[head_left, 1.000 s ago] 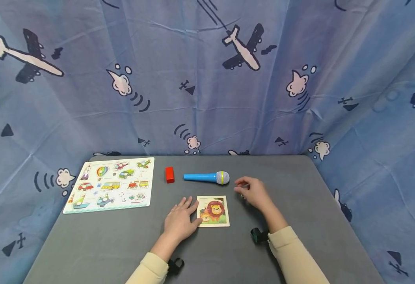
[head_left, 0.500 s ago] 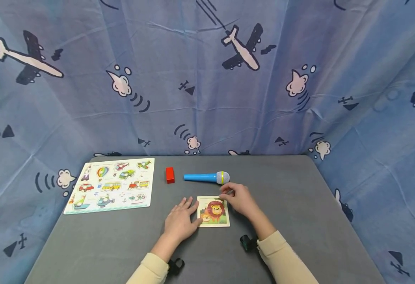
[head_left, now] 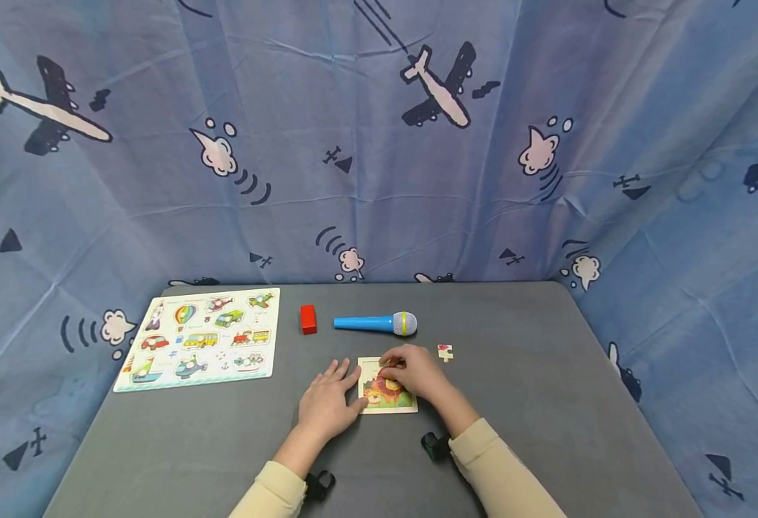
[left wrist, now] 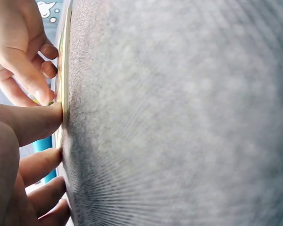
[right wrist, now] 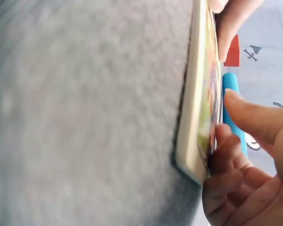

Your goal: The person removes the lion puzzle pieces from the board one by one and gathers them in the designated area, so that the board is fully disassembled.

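In the head view a small square lion puzzle (head_left: 369,368) lies flat on the grey table. My left hand (head_left: 328,404) rests at its left side, fingers spread, thumb touching the lower left edge. My right hand (head_left: 417,374) is over the upper right of the puzzle. Its thumb and forefinger come together low over the picture and seem to pinch a small puzzle piece, mostly hidden. The left wrist view shows a bit of green at the right thumb tip (left wrist: 45,96). A loose puzzle piece (head_left: 445,352), pink and cream, lies right of the right hand.
Behind the puzzle lies a blue toy microphone (head_left: 372,324), its grey head to the right. A red block (head_left: 308,319) stands left of it. A vehicle picture board (head_left: 200,338) lies at the left. A patterned blue curtain (head_left: 301,237) hangs behind the table.
My right hand has moved left from beside the microphone head to over the puzzle, uncovering the loose piece on the table. The left hand has stayed in place.
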